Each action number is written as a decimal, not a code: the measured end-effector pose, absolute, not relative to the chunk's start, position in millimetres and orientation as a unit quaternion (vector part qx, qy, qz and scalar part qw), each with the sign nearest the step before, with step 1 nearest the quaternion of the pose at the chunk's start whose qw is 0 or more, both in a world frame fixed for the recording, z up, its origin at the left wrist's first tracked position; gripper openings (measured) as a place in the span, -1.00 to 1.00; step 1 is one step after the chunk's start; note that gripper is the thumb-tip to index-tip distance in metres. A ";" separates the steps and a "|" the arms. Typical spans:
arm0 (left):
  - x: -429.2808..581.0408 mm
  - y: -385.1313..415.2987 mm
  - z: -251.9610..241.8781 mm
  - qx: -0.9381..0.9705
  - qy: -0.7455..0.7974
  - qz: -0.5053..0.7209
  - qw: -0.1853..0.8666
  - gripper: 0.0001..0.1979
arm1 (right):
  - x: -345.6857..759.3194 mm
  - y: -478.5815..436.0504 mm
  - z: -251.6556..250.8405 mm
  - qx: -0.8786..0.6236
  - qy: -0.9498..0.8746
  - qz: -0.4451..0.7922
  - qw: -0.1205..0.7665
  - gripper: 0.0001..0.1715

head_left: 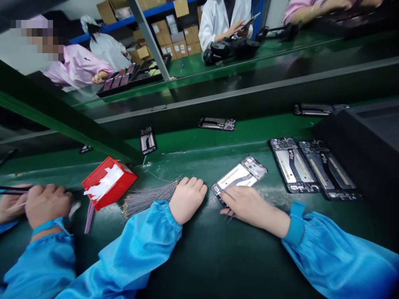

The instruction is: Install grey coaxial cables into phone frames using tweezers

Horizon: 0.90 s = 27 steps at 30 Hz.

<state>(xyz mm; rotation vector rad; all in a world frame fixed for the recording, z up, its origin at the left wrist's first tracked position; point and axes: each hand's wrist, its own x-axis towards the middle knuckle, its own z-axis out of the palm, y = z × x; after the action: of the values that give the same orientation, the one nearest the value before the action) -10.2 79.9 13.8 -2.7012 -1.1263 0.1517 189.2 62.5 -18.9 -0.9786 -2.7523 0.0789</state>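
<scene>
My left hand (188, 199) is curled into a loose fist at the right end of a bundle of thin grey cables (149, 198). Its fingertips are turned away, so whatever they grip is hidden. My right hand (247, 207) is closed, with two thin tweezer tips (230, 214) poking out below the fingers. Those fingers also touch the lower left end of an opened phone (240, 176), which lies at a slant with its silvery inside up. Further right, two more opened phones (293, 166) lie side by side.
A red box (109, 182) with torn white paper stands left of the cables. Beside it a co-worker's hands (46, 203) are busy. A green post (77, 120) rises behind. Several phones (217, 123) lie along the back strip, and a black bin (364, 145) sits at right.
</scene>
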 end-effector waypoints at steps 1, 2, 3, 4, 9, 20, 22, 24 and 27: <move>-9.1 83.7 13.2 -0.918 -0.381 0.044 0.098 -0.88 | 184.8 62.1 -20.3 -0.336 -0.934 0.027 0.116 -0.68; -7.7 87.7 12.4 -0.919 -0.384 0.034 0.085 -0.89 | 180.7 61.8 -21.2 -0.345 -0.930 0.029 0.122 -0.67; -5.7 91.3 11.3 -0.918 -0.390 0.022 0.066 -0.90 | 177.4 62.1 -21.5 -0.357 -0.924 0.036 0.131 -0.67; -3.2 94.2 9.9 -0.915 -0.401 0.007 0.043 -0.91 | 175.3 63.2 -21.0 -0.371 -0.916 0.052 0.146 -0.68; 9.7 93.9 0.1 -0.887 -0.449 -0.055 -0.089 -0.90 | 184.2 78.3 -9.2 -0.433 -0.796 0.244 0.346 -0.88; 0.6 78.1 -12.9 -0.863 -0.457 -0.144 -0.161 -0.89 | 189.1 78.4 -10.6 -0.396 -0.739 0.403 0.366 -0.90; 0.7 78.1 -14.4 -0.862 -0.457 -0.155 -0.154 -0.88 | 189.0 78.0 -11.8 -0.407 -0.738 0.398 0.363 -0.91; 1.8 78.3 -15.2 -0.863 -0.456 -0.161 -0.146 -0.88 | 189.5 78.5 -13.2 -0.417 -0.730 0.392 0.374 -0.89; 3.6 78.6 -15.7 -0.867 -0.452 -0.166 -0.129 -0.86 | 190.2 79.5 -14.5 -0.435 -0.714 0.391 0.384 -0.88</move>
<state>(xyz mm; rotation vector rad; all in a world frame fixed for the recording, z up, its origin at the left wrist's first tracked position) 3.6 78.6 -15.7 -2.9721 -1.5513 -0.5707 190.2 79.5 -14.5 -1.1086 -1.8211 0.9968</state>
